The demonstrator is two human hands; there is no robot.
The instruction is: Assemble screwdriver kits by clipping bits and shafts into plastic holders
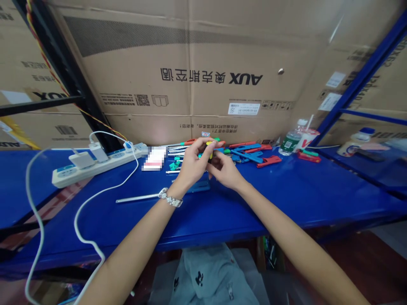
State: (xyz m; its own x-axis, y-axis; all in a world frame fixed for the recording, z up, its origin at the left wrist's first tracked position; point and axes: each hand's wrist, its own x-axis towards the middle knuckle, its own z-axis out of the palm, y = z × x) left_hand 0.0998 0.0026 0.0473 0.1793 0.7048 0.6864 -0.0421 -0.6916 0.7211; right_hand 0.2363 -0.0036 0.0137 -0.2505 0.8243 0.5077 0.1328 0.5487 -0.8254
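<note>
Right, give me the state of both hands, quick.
Left hand: closed, fingers and thumb pinching a small yellow piece.
Right hand: fingers curled in close beside it; whether they grip anything cannot be told.

A silver bracelet point(176, 202) circles the left wrist point(177, 192); greyish garment point(219, 277) carries dark prints.

Fairly bright light is cast across the blue tabletop point(254, 212), with soft sheen reflected there, while deep shadow is held beneath it, outer edges are stretched, and the far right is blurred.
</note>
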